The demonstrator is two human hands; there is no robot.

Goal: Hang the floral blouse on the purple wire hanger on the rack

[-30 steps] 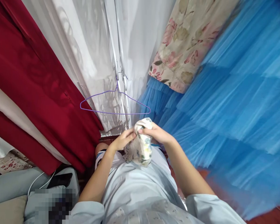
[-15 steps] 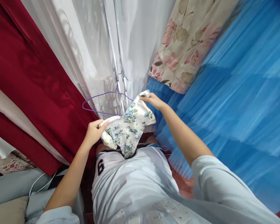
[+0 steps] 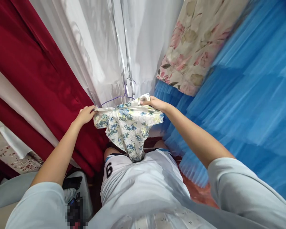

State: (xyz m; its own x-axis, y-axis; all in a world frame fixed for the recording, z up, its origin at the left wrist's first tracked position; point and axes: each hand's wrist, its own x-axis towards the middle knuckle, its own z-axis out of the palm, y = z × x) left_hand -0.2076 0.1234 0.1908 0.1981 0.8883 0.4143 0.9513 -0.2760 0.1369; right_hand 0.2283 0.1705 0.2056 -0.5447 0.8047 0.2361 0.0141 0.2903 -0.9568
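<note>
The left hand [image 3: 86, 115] grips one upper corner of a white garment with a blue-and-yellow floral print [image 3: 130, 127]; the right hand [image 3: 156, 103] pinches the opposite upper edge, thumb on the near face. The garment hangs spread between the two hands — its narrow lower end just above the wearer's white shorts [image 3: 119, 171]. Behind it, partly hidden, is a purple hanger [image 3: 125, 93]. Farther out lie white drapery [image 3: 92, 47], a red drape [image 3: 59, 76] and — opposite — tiered blue tulle [image 3: 231, 95].
</note>
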